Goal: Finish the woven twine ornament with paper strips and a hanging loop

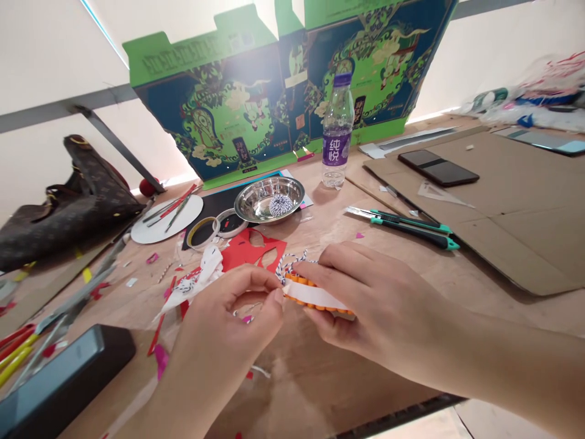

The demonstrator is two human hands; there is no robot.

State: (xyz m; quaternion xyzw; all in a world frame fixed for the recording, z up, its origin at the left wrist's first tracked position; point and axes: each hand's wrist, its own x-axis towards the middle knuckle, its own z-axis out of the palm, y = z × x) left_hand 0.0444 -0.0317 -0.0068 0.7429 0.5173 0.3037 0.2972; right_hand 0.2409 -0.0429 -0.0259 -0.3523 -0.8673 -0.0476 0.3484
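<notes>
Both hands on an orange-edged white strip, held just above the worktop, black-and-white twine at its left end.

Left to right: brown monogram handbag off the worktop edge; white plate with red-handled tools; tape rolls; steel bowl holding a twine ball; red paper cutout behind the hands; white paper scrap near the left hand, whose grip is closed, thumb and forefinger pinching at the strip's left end. Right hand comes in from the right, wrist low, fingers curled over the strip, grip closed on it. Beyond: water bottle, two utility knives, cardboard sheet with a phone on it.
</notes>
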